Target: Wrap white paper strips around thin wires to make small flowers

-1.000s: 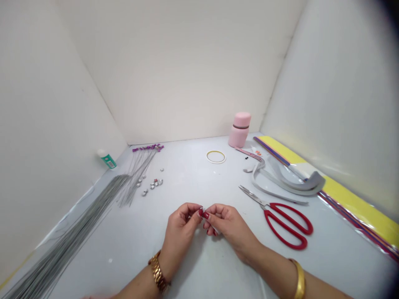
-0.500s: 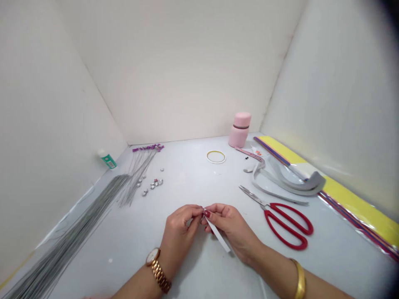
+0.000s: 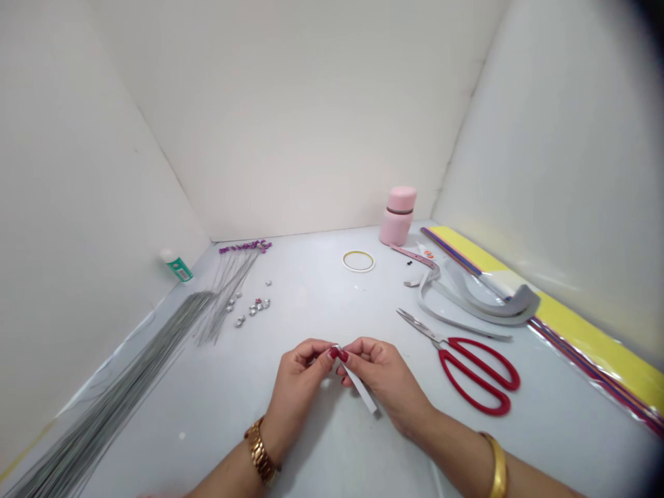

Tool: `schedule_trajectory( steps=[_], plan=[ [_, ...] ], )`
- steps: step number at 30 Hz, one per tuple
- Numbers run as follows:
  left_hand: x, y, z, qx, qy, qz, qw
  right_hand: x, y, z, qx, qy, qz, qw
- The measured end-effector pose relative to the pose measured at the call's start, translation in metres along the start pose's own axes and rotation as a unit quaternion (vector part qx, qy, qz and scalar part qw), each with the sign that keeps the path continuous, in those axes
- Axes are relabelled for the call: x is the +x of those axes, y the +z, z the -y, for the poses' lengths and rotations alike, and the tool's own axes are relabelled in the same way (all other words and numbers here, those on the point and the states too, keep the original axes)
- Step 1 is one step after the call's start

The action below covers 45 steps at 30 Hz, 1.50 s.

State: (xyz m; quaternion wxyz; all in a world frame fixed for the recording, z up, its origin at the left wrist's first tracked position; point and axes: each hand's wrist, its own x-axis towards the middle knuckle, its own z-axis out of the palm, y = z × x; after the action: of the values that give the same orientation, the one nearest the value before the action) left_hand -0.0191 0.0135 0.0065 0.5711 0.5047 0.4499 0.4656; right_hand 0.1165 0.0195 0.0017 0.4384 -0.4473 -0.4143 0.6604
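While the bundle of grey wires and the small silver pieces lie to your left on the worktop, keep your left elbow tucked in so that it brushes neither. Your left hand has thumb and forefinger pinched at the upper end of a narrow white strip; grip firmly, but not so hard that you crease it, since it looks thin. That strip sits between your hands, its free end slanting down below your right fingers, so let the tail hang without a twist. Your right hand meets the left at the fingertips, its thumb closed on the same end; what lies beneath your nails is hidden, so feel for the edges and keep them even. Farther right, the red-handled scissors lie near your forearm, so move your wrist gently.
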Motion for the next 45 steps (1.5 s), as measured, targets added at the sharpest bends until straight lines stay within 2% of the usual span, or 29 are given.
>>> schedule_trajectory(
  steps=[5,12,15,21,27,31,34,38,41,45],
  plan=[
    [0.001,0.0,0.0,-0.016,-0.018,-0.015,1.0,0.0,-0.001,0.0,-0.021,-0.006,0.017,1.0],
    [0.001,-0.002,0.006,0.045,0.014,-0.015,0.999,0.0,0.0,0.001,-0.037,-0.001,0.008,0.999],
    [-0.001,-0.003,0.009,0.109,0.037,-0.024,0.993,-0.001,0.001,0.003,-0.033,-0.002,0.01,0.999],
    [-0.005,-0.004,0.005,0.278,0.136,-0.059,0.949,-0.002,0.002,0.004,-0.021,0.006,0.016,1.0],
    [-0.006,-0.005,-0.001,0.35,0.231,-0.038,0.907,-0.003,0.002,0.003,-0.016,0.007,0.012,1.0],
    [-0.006,-0.007,0.001,0.376,0.26,-0.034,0.888,-0.004,0.003,0.008,0.028,0.012,0.023,0.999],
    [-0.005,-0.006,0.001,0.365,0.252,-0.027,0.896,-0.003,0.002,0.01,0.046,0.015,0.028,0.998],
    [-0.003,-0.006,0.001,0.276,0.19,-0.002,0.942,0.0,0.0,0.006,0.032,0.005,0.012,0.999],
    [0.0,-0.008,0.004,0.192,0.118,-0.024,0.974,0.002,-0.002,0.003,0.01,-0.006,0.012,1.0],
    [0.003,-0.01,0.008,0.148,0.077,-0.033,0.985,0.002,-0.002,0.001,-0.019,-0.023,0.012,0.999]
  ],
)
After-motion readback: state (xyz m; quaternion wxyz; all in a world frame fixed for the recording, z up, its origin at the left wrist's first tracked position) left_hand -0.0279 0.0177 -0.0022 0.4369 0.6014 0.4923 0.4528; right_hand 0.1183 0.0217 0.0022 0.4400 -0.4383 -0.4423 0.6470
